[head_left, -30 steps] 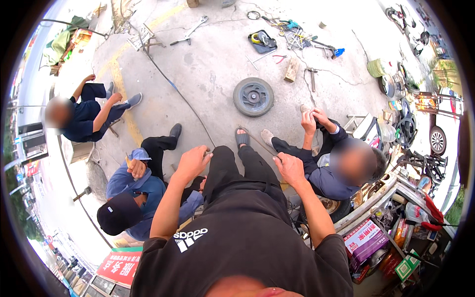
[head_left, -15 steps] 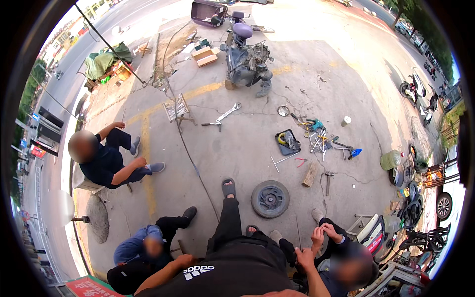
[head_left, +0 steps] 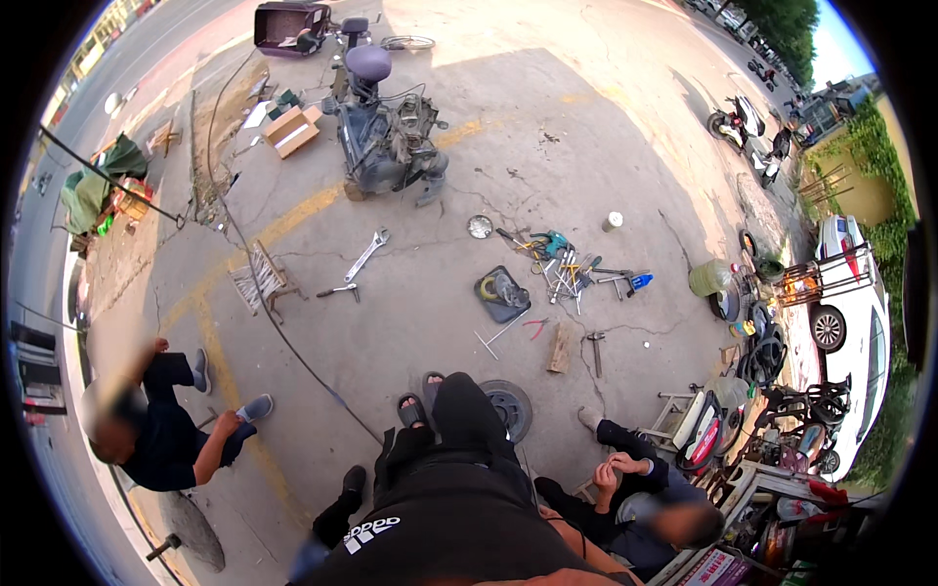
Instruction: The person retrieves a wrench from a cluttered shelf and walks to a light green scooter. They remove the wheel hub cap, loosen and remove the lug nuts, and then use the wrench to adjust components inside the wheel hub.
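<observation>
In the head view, a wheel [head_left: 513, 398] is lying flat on the pavement [head_left: 410, 327], just beside the standing person's dark-trousered knee, which is covering part of it. The person's sandals [head_left: 411, 409] are resting near the wheel, on its left. The right hand [head_left: 553, 516] is hanging nearer the body than the wheel, mostly hidden beside the shirt, so whether it is gripping anything cannot be told. The left hand is staying out of view, so its state cannot be told either.

Beyond the wheel, slightly right, a wood block [head_left: 559, 349] is lying with a hammer [head_left: 597, 353] beside it. Straight beyond the wheel, red pliers [head_left: 536, 328], a T-shaped wrench [head_left: 502, 335] and a black tray [head_left: 502, 296] are lying; past these, a pile of hand tools [head_left: 568, 275] is spreading out. Beyond and left of the wheel, a large wrench [head_left: 367, 255] is lying near a folding stool [head_left: 258, 282], and a scooter [head_left: 384, 148] is standing farther off. Right of the wheel, nearer the body, a seated co-worker [head_left: 647, 513] is holding both hands close together. Well left of the wheel, another person [head_left: 156, 438] is sitting.
</observation>
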A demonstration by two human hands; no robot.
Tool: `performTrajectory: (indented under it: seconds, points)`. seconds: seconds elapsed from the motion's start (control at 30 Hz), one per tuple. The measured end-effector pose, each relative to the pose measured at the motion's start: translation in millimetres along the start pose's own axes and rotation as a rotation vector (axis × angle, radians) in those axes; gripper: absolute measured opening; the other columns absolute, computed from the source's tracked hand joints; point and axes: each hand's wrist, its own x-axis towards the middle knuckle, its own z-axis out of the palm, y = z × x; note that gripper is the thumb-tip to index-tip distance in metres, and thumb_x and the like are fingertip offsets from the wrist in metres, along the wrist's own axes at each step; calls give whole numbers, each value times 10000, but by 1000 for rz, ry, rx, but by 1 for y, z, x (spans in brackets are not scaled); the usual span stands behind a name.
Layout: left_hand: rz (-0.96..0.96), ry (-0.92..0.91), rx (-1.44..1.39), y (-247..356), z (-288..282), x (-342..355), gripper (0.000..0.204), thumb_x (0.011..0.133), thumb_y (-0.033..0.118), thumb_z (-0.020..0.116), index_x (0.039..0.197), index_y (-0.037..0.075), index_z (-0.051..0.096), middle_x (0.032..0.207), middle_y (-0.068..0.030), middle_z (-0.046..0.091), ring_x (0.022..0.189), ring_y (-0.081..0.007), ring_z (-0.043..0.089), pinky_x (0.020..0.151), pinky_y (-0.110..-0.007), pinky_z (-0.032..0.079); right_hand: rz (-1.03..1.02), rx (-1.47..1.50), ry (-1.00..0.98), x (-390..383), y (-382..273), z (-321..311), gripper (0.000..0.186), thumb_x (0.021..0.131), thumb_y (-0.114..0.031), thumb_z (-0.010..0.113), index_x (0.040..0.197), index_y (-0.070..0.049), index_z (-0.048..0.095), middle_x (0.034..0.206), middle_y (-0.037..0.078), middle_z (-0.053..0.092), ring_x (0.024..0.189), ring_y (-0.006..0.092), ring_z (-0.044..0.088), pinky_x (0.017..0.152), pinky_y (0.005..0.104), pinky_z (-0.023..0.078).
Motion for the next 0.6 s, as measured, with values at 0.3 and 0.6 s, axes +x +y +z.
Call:
performTrajectory:
  seconds: [0.3, 0.6]
  points:
    - [25, 22, 98, 259, -102, 118, 187, 890, 179, 635, 989, 29, 688, 945, -69, 692, 904, -211, 620, 822, -367, 490, -126, 153, -165, 110, -161, 73, 171, 896, -150, 756, 1018, -68, 669, 851, 16, 687, 713, 137, 644, 663, 282, 500]
    - [-70, -19, -12, 394, -182, 160, 127, 878, 121, 649, 931, 14, 690, 896, -28, 694, 839, -151, 612, 787, -324, 480, -47, 411, -315, 87, -295, 69, 151, 906, -114, 745, 1026, -68, 666, 899, 29, 707, 749, 134, 668, 694, 259, 510]
